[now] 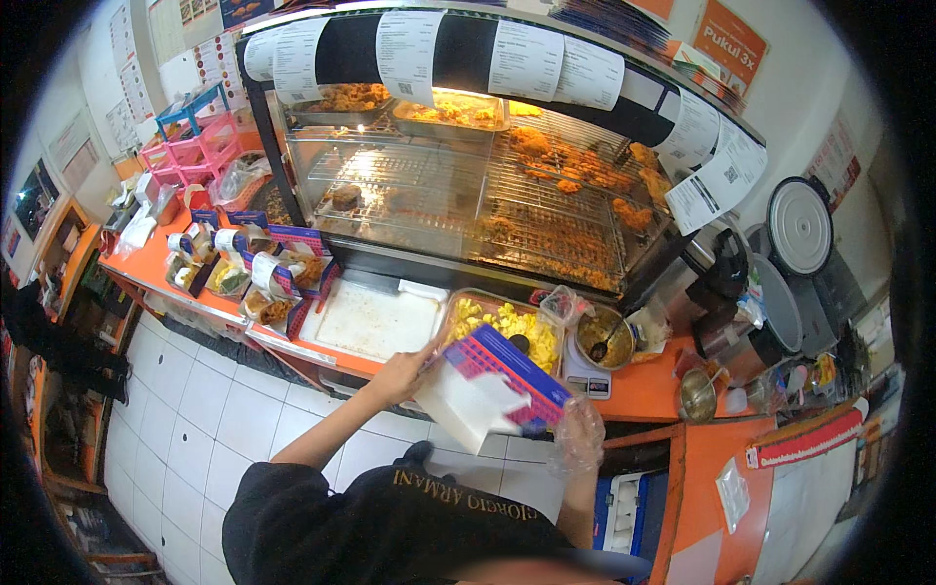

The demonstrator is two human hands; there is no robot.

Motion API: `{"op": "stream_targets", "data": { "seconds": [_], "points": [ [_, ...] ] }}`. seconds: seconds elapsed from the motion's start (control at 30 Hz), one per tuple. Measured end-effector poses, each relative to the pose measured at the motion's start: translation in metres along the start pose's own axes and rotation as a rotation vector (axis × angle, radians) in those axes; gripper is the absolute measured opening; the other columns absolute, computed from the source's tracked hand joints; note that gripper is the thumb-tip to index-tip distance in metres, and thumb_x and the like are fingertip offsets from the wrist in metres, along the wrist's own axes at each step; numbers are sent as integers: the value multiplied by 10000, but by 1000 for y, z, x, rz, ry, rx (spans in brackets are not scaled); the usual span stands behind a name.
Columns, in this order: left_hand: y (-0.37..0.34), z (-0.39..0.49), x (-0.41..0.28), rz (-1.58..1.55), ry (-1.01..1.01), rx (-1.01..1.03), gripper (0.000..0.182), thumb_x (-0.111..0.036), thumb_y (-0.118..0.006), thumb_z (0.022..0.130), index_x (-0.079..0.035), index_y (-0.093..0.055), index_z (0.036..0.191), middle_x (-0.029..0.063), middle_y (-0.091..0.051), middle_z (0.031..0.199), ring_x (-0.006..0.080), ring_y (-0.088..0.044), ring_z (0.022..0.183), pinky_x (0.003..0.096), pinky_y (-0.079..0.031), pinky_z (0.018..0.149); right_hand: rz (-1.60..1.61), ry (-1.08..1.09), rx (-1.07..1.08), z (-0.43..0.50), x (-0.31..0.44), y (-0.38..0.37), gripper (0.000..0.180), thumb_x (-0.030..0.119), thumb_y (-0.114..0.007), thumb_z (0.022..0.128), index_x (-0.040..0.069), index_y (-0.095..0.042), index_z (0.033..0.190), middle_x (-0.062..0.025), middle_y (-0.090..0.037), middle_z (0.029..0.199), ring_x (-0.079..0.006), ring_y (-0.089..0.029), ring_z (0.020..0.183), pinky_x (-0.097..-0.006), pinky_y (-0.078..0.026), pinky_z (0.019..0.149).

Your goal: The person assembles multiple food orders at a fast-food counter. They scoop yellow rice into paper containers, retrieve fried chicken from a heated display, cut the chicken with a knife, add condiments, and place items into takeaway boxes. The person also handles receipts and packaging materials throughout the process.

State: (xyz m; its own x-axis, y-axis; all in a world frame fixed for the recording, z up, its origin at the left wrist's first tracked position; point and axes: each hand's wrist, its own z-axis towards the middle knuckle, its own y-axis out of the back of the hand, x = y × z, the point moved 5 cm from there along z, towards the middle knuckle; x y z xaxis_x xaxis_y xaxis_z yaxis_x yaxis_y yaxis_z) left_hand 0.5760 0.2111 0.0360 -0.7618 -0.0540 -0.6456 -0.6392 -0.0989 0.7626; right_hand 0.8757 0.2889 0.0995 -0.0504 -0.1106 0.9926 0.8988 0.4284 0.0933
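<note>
My left hand (402, 376), bare, grips the left end of a blue and pink printed cardboard food box (504, 373). The box is tilted, its white inside partly showing. My right hand (578, 431), in a clear plastic glove, holds the other end. Just beyond the box sits a tray of yellow scrambled egg (541, 344) with a dark round thing in it. Left of that tray lies a white cutting board (373, 318) with crumbs on it. Several filled food boxes (274, 307) stand to the board's left.
A heated glass display cabinet (409, 190) with fried chicken (530, 141) rises behind the counter. A metal pot with a ladle (605, 336) stands on a digital scale (587, 384) at the right. A metal bowl (697, 395) is farther right. Another person's dark-clothed legs (66, 351) show at far left.
</note>
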Motion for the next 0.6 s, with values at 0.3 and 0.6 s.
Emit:
{"op": "stream_targets", "data": {
  "seconds": [0.3,0.6],
  "points": [
    [-13,-29,43,-194,-193,-8,655,-201,-614,869,-62,-335,1445,216,-520,1306,346,-520,1175,346,-433,966,-361,136,-98,30,-49,-103,567,390,-718,788,41,-522,1190,-85,-706,921,-261,-682,797,-393,-530,730],
    [100,-21,143,-729,36,-50,448,5,-409,899,-34,-518,1332,69,-597,1195,143,-577,995,271,-476,861,-458,-34,177,105,-114,-147,238,121,-538,930,73,-659,1130,-82,-697,1023,-209,-646,929,-353,-502,845]
  ]
}}
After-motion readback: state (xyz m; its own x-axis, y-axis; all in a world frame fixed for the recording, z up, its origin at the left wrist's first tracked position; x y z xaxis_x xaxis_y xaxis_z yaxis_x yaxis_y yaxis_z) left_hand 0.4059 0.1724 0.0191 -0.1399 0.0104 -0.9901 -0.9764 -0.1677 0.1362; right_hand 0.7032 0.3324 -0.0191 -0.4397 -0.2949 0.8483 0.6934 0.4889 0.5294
